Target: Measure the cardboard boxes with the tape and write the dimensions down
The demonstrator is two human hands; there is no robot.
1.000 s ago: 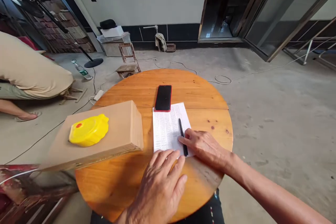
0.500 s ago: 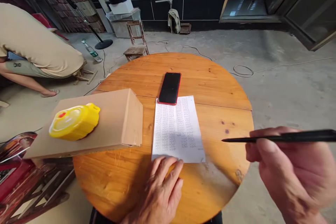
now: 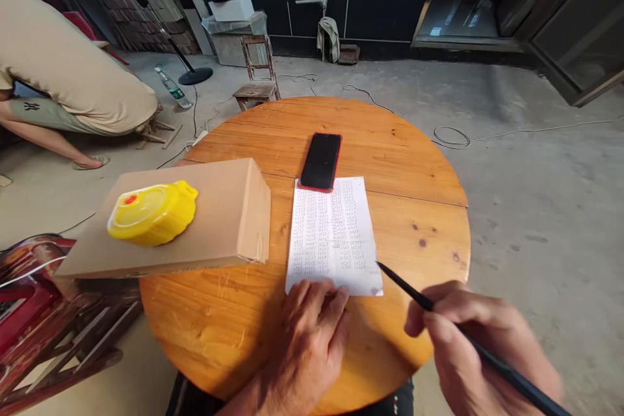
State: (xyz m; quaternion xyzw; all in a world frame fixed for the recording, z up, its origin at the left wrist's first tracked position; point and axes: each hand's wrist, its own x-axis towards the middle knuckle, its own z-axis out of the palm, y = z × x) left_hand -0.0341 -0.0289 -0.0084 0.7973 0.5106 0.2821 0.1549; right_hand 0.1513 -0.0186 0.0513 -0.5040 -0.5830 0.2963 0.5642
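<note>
A white sheet of paper (image 3: 329,240) with columns of small handwritten characters lies on the round wooden table (image 3: 390,156). My left hand (image 3: 314,331) rests on the paper's lower edge, palm down, fingers stretched out and holding nothing. Right of the sheet, my right hand (image 3: 472,344) pinches a long black pen (image 3: 404,285) between thumb and fingers. Its thin tip points up and left, by the paper's right edge; whether it touches cannot be told. A black phone in a red case (image 3: 320,162) lies across the paper's top edge.
Left on the table stands a cardboard box (image 3: 219,208) with a yellow plastic container (image 3: 153,213) on top. A person (image 3: 73,71) sits bent over at left. Behind are a small wooden chair (image 3: 258,75), a plastic bottle (image 3: 173,88) and loose cable (image 3: 451,136) on the floor.
My right hand has moved left and down, bringing the pen tip to the paper's right edge and tilting the pen diagonally. My left hand stays at the paper's lower edge. The view has shifted slightly.
</note>
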